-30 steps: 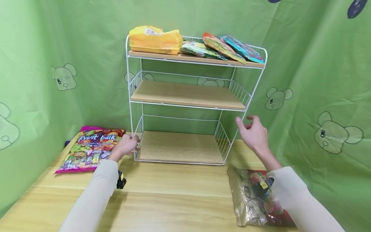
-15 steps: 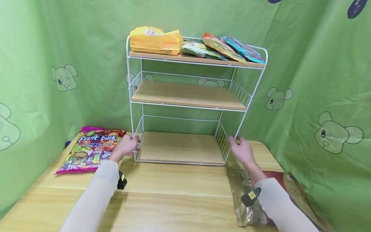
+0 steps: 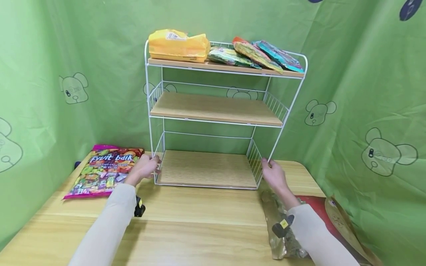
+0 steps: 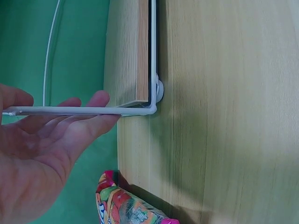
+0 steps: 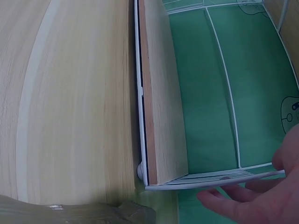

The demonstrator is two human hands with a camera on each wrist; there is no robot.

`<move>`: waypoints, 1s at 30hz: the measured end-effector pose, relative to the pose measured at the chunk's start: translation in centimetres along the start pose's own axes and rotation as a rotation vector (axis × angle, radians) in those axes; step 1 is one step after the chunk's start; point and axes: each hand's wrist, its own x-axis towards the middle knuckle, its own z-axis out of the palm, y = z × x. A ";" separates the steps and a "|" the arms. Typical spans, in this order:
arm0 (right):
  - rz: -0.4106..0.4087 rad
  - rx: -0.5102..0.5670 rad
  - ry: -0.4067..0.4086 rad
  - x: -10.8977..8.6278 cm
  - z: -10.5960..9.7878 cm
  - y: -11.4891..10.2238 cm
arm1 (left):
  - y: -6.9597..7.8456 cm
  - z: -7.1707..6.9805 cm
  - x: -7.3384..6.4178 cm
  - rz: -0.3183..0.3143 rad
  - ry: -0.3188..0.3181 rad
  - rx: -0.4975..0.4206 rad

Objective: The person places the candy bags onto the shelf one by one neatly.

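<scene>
A white wire shelf rack [image 3: 216, 120] with three wooden boards stands on the table. My left hand [image 3: 145, 166] holds its front left post low down; in the left wrist view the thumb is on one side of the post [image 4: 70, 110] and the fingers on the other. My right hand [image 3: 274, 173] holds the front right post near the bottom. In the right wrist view, the fingers [image 5: 219, 200] lie along that post, close to the lower board [image 5: 163, 116]. On the top board sit a yellow bag [image 3: 178, 47], a green packet [image 3: 229, 56] and a blue packet [image 3: 279, 56].
A Fruit Balk candy bag [image 3: 106, 171] lies left of the rack on the wooden table [image 3: 199, 225]. Brown and red bags [image 3: 316, 210] lie at the right, partly under the right forearm. Green cloth [image 3: 372, 92] hangs around the table.
My right hand has come down and inward from beside the middle board to the lower right post, and holds it. The left hand has stayed on its post; the rack stands as before.
</scene>
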 end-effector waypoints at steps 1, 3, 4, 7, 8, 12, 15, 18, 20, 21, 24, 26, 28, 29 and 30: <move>0.001 -0.001 0.002 0.0 0.0 0.0 | 0.0 0.0 0.0 0.001 0.000 0.003; 0.001 -0.003 0.010 0.1 0.1 0.2 | 0.1 0.0 0.0 0.001 0.001 0.006; 0.003 -0.004 0.010 0.2 0.1 0.2 | 0.1 0.0 0.0 0.002 -0.001 0.005; 0.006 0.000 0.007 0.3 0.2 0.5 | 0.0 0.1 -0.1 0.000 -0.009 0.000; 0.005 0.001 0.008 0.4 0.2 0.5 | 0.0 0.1 -0.1 -0.001 -0.011 -0.003; -0.005 0.003 0.009 0.4 0.2 0.3 | 0.0 0.0 -0.1 -0.003 -0.016 -0.003; -0.009 0.010 0.011 0.5 0.1 0.1 | 0.0 0.0 -0.2 -0.003 -0.019 0.008; -0.001 0.025 0.000 0.5 0.1 0.1 | 0.0 0.0 -0.3 0.002 -0.035 0.014; 0.005 0.032 -0.008 0.5 0.1 0.0 | 0.0 0.0 -0.4 0.005 -0.052 0.010; 0.008 0.036 -0.012 0.5 0.1 0.0 | 0.0 -0.1 -0.4 0.007 -0.060 0.000; 0.006 0.029 -0.015 0.5 0.1 -0.1 | 0.4 0.0 -0.5 -0.003 -0.077 -0.027; 0.009 0.024 -0.011 0.5 0.1 -0.1 | 0.8 0.0 -0.5 -0.006 -0.069 -0.004; 0.008 0.016 -0.008 0.5 0.1 -0.1 | 1.3 0.1 -0.6 0.005 -0.033 0.058; 0.010 0.015 -0.009 0.5 0.1 -0.1 | 1.5 0.1 -0.6 0.015 -0.011 0.096; 0.009 0.015 -0.012 0.5 0.1 -0.1 | 1.7 0.1 -0.6 0.028 0.017 0.134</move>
